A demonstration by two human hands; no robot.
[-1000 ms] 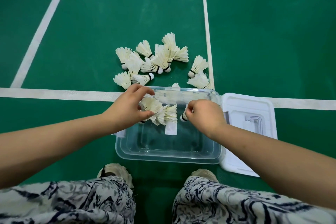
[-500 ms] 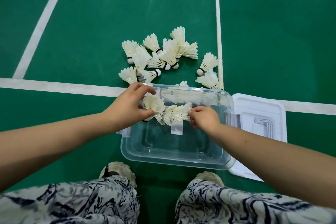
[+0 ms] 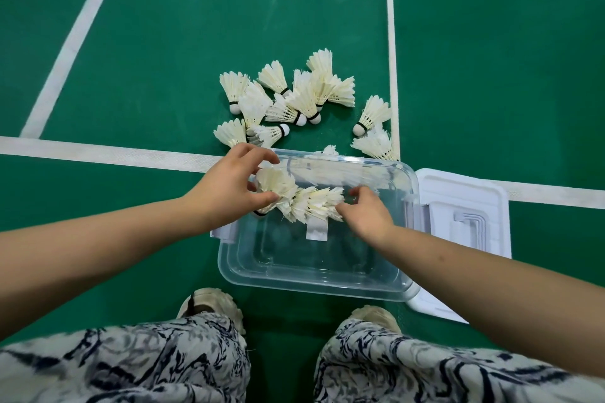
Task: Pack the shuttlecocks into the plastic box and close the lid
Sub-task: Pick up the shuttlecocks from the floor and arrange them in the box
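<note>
A clear plastic box (image 3: 314,275) stands open on the green floor in front of my feet. Over its far left part my left hand (image 3: 229,188) grips a white shuttlecock (image 3: 273,181) by its feathers. My right hand (image 3: 368,213) touches the feather end of another shuttlecock (image 3: 316,206) lying beside the first, inside the box; its fingers are loosely bent. Several more shuttlecocks (image 3: 294,98) lie in a heap on the floor just beyond the box, and two others (image 3: 375,127) lie to the heap's right. The white lid (image 3: 465,216) lies flat to the right of the box.
White court lines (image 3: 98,152) cross the green floor behind the box and run away from me on both sides of the heap. My shoes (image 3: 212,303) and patterned trouser legs fill the bottom of the view.
My right hand has slid further right along the shuttlecock in the box and loosened its fingers. My left hand keeps hold of its shuttlecock in about the same place.
</note>
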